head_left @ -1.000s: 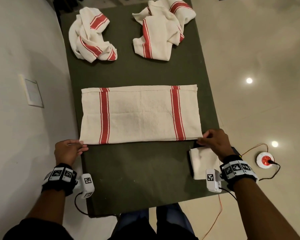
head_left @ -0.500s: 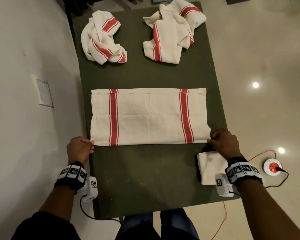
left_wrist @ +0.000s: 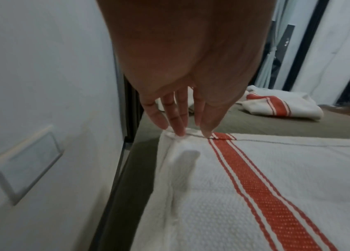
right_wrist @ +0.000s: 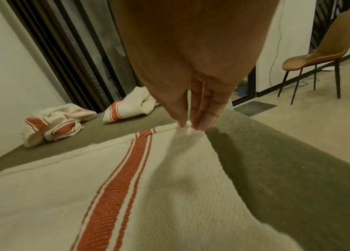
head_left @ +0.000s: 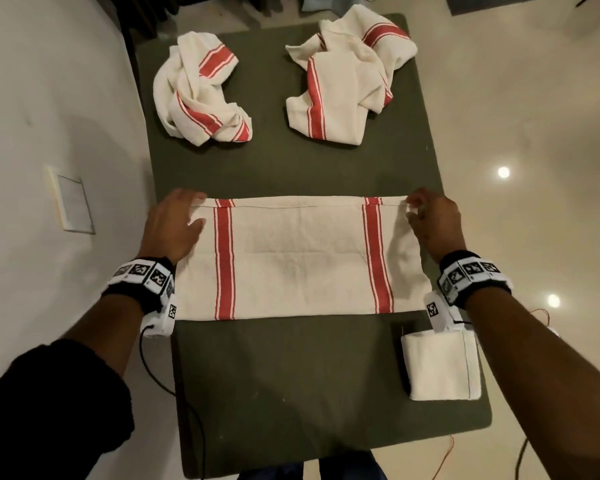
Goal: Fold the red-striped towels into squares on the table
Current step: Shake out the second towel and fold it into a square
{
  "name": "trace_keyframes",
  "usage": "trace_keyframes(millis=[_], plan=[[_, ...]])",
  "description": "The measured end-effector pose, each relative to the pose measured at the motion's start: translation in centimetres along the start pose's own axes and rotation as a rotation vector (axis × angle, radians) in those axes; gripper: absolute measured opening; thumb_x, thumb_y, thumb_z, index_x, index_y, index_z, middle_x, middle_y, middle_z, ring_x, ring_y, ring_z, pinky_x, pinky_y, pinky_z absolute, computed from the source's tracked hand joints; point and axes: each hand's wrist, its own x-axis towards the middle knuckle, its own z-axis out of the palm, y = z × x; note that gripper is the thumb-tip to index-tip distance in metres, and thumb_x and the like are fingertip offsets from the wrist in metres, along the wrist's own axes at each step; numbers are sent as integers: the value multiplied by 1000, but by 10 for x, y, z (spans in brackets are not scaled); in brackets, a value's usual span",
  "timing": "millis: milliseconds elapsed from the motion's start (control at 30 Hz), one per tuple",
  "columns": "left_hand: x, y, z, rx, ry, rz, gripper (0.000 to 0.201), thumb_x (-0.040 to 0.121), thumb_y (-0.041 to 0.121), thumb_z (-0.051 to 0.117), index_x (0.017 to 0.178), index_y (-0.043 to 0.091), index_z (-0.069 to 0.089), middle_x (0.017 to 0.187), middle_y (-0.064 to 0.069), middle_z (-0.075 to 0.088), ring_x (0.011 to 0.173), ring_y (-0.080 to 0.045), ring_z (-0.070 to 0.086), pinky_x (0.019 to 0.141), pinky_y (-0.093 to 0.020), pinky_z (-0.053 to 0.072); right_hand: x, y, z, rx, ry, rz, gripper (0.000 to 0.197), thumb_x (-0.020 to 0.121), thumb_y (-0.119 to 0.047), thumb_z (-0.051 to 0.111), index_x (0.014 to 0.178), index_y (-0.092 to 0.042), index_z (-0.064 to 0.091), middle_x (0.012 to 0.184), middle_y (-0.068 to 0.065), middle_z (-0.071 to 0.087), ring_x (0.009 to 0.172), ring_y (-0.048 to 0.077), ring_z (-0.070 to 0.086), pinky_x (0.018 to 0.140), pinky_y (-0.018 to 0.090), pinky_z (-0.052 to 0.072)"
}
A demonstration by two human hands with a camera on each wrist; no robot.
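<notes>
A cream towel with two red stripes (head_left: 298, 258) lies flat, folded into a wide band, across the middle of the dark green table (head_left: 291, 393). My left hand (head_left: 193, 209) is at its far left corner; in the left wrist view its straight fingertips (left_wrist: 179, 132) touch the hem there. My right hand (head_left: 411, 211) is at the far right corner, and in the right wrist view the thumb and fingertips (right_wrist: 204, 124) pinch that corner of the towel (right_wrist: 83, 186). Two crumpled red-striped towels (head_left: 201, 95) (head_left: 347, 77) lie at the far end.
A folded white square of cloth (head_left: 440, 365) sits at the table's near right edge. A wall with a switch plate (head_left: 71, 202) runs close along the left side. Cables hang off the near edge, and a brown chair (right_wrist: 324, 47) stands off to the right.
Both hands have left the towel's near corners and moved forward to its far corners. The towel lies as before.
</notes>
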Motion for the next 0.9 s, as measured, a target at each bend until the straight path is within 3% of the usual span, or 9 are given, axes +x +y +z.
trace_keyframes(millis=[100, 200, 400, 500, 600, 700, 800, 900], plan=[[14, 9, 9, 120, -55, 33, 45, 90, 14, 77, 133, 20, 64, 133, -11, 61, 112, -35, 64, 98, -56, 51, 13, 0, 9, -9, 20, 9, 26, 90, -2, 69, 112, -15, 69, 110, 11, 64, 83, 28, 62, 73, 28, 40], [21, 11, 13, 86, -8, 4, 28, 90, 10, 76, 115, 19, 69, 120, -11, 63, 102, -33, 65, 91, -48, 54, 16, 1, 13, 20, 45, 41, 20, 91, -4, 69, 107, -14, 70, 110, 11, 60, 79, 22, 56, 72, 24, 36], [32, 8, 15, -36, 20, -79, 11, 92, 8, 73, 98, 16, 69, 103, -9, 63, 91, -24, 60, 79, -36, 49, 22, 6, 8, 59, 48, -1, 16, 89, 1, 69, 97, -13, 70, 105, 6, 58, 81, 20, 56, 74, 30, 46], [37, 5, 14, -85, 61, -109, 10, 92, 2, 71, 92, 12, 70, 97, -10, 68, 88, -24, 62, 77, -36, 51, 32, 13, 6, 32, 69, -28, 17, 87, 3, 69, 92, -13, 72, 107, 11, 65, 85, 24, 61, 77, 32, 50], [42, 3, 16, -94, 64, -121, 11, 91, 0, 69, 91, 10, 72, 95, -9, 70, 88, -25, 64, 80, -38, 53, 42, 15, 9, -12, 32, 4, 19, 84, 1, 69, 85, -18, 73, 103, 11, 69, 87, 32, 65, 75, 35, 50], [46, -4, 21, -139, 94, -186, 14, 90, 1, 68, 88, 13, 75, 89, -6, 73, 83, -25, 68, 82, -43, 58, 42, 14, 8, 8, 9, 41, 14, 86, -4, 72, 86, -18, 72, 96, 7, 71, 86, 31, 65, 75, 37, 51], [47, -6, 24, -170, 120, -253, 16, 88, -1, 70, 85, 13, 76, 85, -7, 74, 80, -25, 70, 80, -38, 59, 37, 12, 7, 65, 11, 70, 11, 88, -7, 73, 88, -17, 71, 86, 0, 67, 84, 27, 64, 74, 35, 50], [49, -1, 23, -137, 128, -225, 18, 84, -7, 68, 83, 10, 76, 90, -12, 74, 84, -28, 69, 78, -30, 50, 42, 10, 5, 80, -16, 109, 10, 86, -10, 76, 87, -19, 72, 84, 0, 67, 87, 30, 66, 75, 33, 49]])
